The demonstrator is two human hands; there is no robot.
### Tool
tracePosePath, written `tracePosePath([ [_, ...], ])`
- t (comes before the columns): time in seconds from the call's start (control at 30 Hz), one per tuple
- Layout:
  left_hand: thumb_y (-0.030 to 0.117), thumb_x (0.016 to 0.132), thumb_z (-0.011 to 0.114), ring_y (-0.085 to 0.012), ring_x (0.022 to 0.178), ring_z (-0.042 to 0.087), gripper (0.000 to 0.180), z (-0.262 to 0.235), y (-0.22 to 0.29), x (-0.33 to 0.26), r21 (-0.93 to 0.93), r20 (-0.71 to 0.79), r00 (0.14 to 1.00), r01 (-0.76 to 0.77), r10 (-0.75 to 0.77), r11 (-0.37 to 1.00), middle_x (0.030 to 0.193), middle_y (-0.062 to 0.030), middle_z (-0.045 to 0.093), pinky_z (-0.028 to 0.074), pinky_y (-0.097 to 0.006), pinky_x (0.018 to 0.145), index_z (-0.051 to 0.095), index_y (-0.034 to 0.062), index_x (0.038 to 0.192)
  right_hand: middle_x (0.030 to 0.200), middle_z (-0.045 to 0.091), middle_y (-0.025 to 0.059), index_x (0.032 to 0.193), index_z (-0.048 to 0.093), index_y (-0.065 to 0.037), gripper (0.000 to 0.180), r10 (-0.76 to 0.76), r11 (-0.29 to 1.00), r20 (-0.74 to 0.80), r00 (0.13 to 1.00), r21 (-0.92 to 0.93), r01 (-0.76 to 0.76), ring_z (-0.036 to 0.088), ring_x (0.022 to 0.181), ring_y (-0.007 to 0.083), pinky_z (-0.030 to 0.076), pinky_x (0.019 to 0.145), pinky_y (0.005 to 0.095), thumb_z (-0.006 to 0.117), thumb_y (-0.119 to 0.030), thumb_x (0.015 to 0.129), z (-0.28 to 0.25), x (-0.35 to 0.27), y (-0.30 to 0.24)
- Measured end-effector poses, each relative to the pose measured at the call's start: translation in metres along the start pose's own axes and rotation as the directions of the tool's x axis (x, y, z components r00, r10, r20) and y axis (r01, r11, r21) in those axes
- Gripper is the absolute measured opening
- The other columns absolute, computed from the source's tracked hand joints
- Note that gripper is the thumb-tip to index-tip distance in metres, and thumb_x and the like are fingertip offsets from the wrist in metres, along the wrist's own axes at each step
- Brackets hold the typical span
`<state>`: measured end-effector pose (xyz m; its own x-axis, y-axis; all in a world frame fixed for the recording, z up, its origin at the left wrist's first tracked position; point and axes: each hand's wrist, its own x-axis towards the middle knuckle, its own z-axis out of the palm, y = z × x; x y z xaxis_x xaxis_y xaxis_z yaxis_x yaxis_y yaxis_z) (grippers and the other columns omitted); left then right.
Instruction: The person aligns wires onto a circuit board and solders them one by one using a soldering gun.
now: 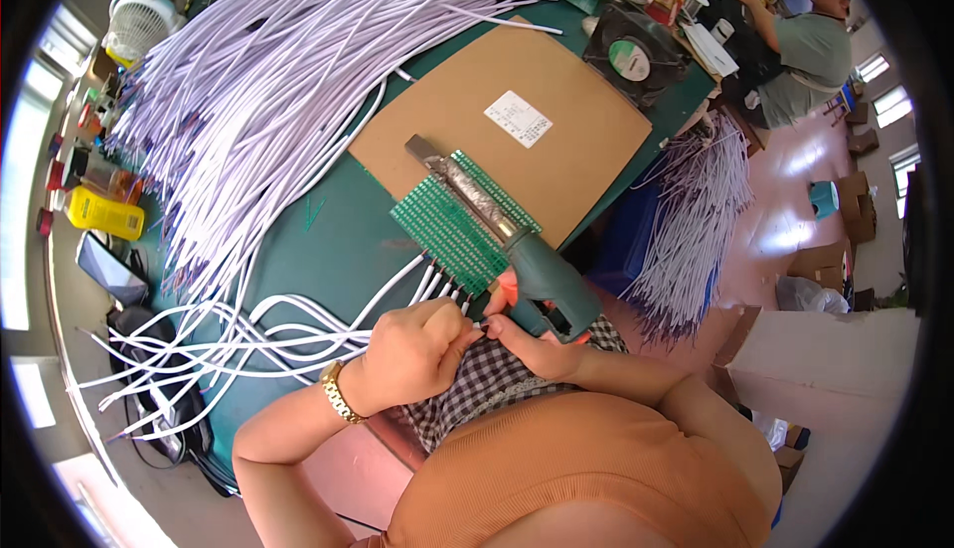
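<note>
My left hand (422, 344) is closed, thumb and fingers pinched together in front of me. Close against it, my right hand (537, 351) is closed too, its fingertips meeting the left ones. Whatever small piece lies between them is too small to make out. White cables (318, 329) come from the left, pass by my left hand and reach the lower edge of a green perforated circuit board panel (442, 230). Across the panel lies a hand tool (556, 285) with a dark green handle, orange parts and a silver barrel. Its handle is just above my right hand.
A brown cardboard sheet (586, 151) lies under the panel on the green table (308, 235). A big heap of white cables (278, 71) covers the far left. A black fan (636, 56) stands far right. More cables (696, 230) hang beside the table. Another person (810, 51) sits beyond.
</note>
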<state>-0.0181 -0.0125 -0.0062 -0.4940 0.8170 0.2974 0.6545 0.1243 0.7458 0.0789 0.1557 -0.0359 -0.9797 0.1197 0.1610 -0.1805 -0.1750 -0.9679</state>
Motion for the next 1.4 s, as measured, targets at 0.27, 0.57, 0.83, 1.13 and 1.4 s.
tracePosePath([
  [0.27, 0.005, 0.080, 0.061, -0.0347, 0.057, 0.056, 0.011, -0.038, -0.027, 0.019, 0.444, -0.172, 0.957, 0.286, -0.232, 0.849, 0.066, -0.0153, 0.056, 0.044, -0.040, 0.051, 0.050, 0.0019, 0.080, 0.094, 0.055, 0.0134, 0.125, 0.038, -0.009, 0.042, -0.003, 0.963, 0.134, 0.991, -0.267, 0.039, 0.057, 0.074, 0.0137, 0.050, 0.067, 0.0297, 0.054, 0.001, 0.087, -0.013, -0.004, -0.002],
  [0.57, 0.009, 0.081, 0.064, -0.0291, 0.053, 0.057, 0.014, -0.027, -0.044, 0.019, 0.245, -0.261, 0.911, 0.383, -0.320, 0.891, 0.063, -0.0138, 0.060, 0.043, -0.036, 0.051, 0.053, 0.0017, 0.077, 0.083, 0.058, 0.0062, 0.095, 0.055, -0.002, 0.013, 0.094, 0.809, 0.220, 0.971, -0.585, 0.055, 0.056, 0.070, 0.0114, 0.046, 0.064, 0.0264, 0.058, -0.009, 0.085, -0.035, -0.024, -0.008],
  [0.83, 0.012, 0.080, 0.063, -0.0329, 0.055, 0.058, 0.015, -0.024, -0.045, 0.021, 0.245, -0.235, 0.912, 0.391, -0.337, 0.887, 0.066, -0.0141, 0.060, 0.045, -0.040, 0.050, 0.051, 0.0036, 0.076, 0.086, 0.058, 0.0110, 0.113, 0.050, -0.004, 0.028, 0.137, 0.867, 0.176, 0.975, -0.497, -0.032, 0.057, 0.068, 0.0130, 0.048, 0.062, 0.0278, 0.057, -0.006, 0.087, -0.044, -0.040, -0.003],
  [1.13, 0.010, 0.078, 0.064, -0.0337, 0.058, 0.058, 0.016, -0.024, -0.041, 0.027, 0.312, -0.220, 0.899, 0.433, -0.379, 0.846, 0.066, -0.0148, 0.060, 0.044, -0.040, 0.053, 0.051, 0.0018, 0.073, 0.088, 0.058, 0.0108, 0.116, 0.047, -0.003, 0.028, 0.252, 0.875, 0.153, 0.955, -0.458, -0.158, 0.058, 0.069, 0.0126, 0.049, 0.062, 0.0281, 0.055, -0.007, 0.089, -0.040, -0.037, 0.001],
  [1.4, 0.013, 0.077, 0.062, -0.0323, 0.056, 0.058, 0.016, -0.022, -0.043, 0.024, 0.308, -0.249, 0.899, 0.425, -0.359, 0.851, 0.063, -0.0138, 0.059, 0.045, -0.040, 0.051, 0.051, 0.0031, 0.073, 0.084, 0.060, 0.0080, 0.094, 0.055, -0.002, 0.012, 0.250, 0.898, 0.107, 0.962, -0.398, -0.189, 0.060, 0.068, 0.0115, 0.050, 0.060, 0.0255, 0.057, -0.011, 0.088, -0.034, -0.034, 0.000],
])
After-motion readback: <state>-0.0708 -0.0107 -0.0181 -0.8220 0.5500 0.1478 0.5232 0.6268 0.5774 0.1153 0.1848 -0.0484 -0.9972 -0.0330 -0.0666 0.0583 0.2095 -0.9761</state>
